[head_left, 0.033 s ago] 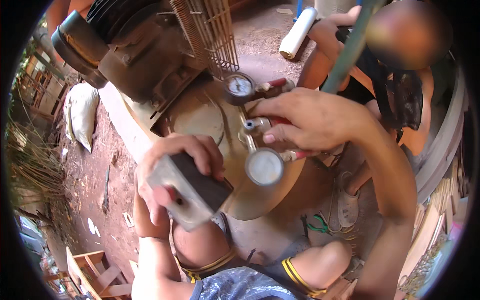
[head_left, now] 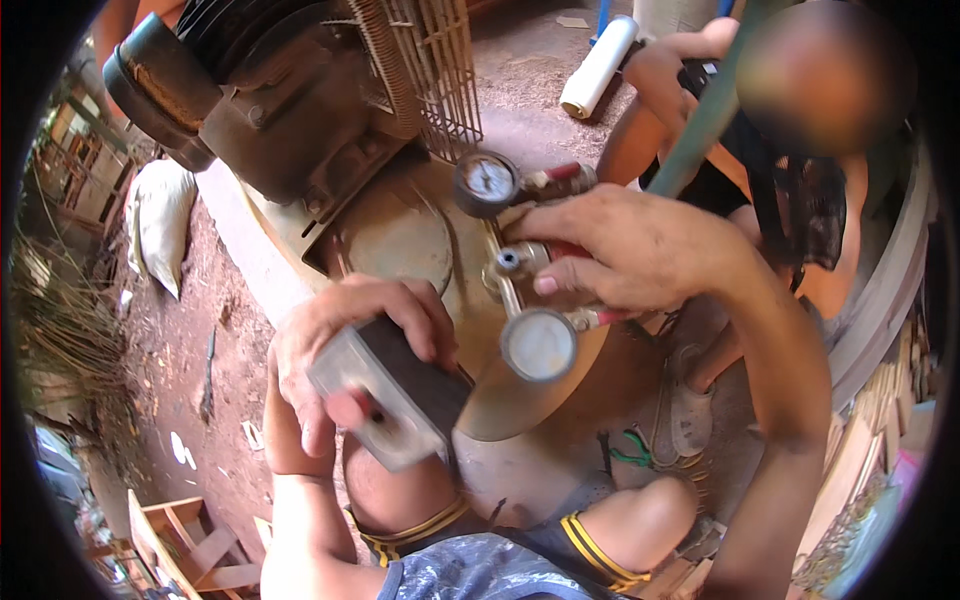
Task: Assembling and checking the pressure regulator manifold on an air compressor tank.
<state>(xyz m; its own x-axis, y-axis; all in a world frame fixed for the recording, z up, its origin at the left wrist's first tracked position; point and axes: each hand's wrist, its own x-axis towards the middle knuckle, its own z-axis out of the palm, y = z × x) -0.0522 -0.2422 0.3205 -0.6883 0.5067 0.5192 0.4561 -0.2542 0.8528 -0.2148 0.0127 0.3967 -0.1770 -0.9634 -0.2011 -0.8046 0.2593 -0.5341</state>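
Note:
My left hand (head_left: pixel 375 318) is closed around a dark pressure switch box (head_left: pixel 395 395) with a grey end face and a red knob. The box sits tilted above my knee, in front of the rusty tank (head_left: pixel 530 400) of an air compressor. Across the tank, my right hand (head_left: pixel 630 250) is closed on a metal valve fitting (head_left: pixel 510 262) with red on it. A dark-rimmed gauge (head_left: pixel 488 182) stands beyond that hand. Nearer me is a second gauge (head_left: pixel 539 345) with a whitish face. My palm hides part of the fitting.
The compressor's motor (head_left: pixel 275 130) and wire guard (head_left: pixel 445 80) rise at the far left. Another person (head_left: pixel 725 165) sits at the far right, by a green pole (head_left: pixel 710 100). Green-handled pliers (head_left: pixel 632 450) lie on the floor; a white sack (head_left: pixel 160 225) and wooden crate (head_left: pixel 195 550) are left.
The gauges and valve fitting appear slightly lower and farther right. Both hands keep their grips, and the box in my left hand shifts slightly right and down.

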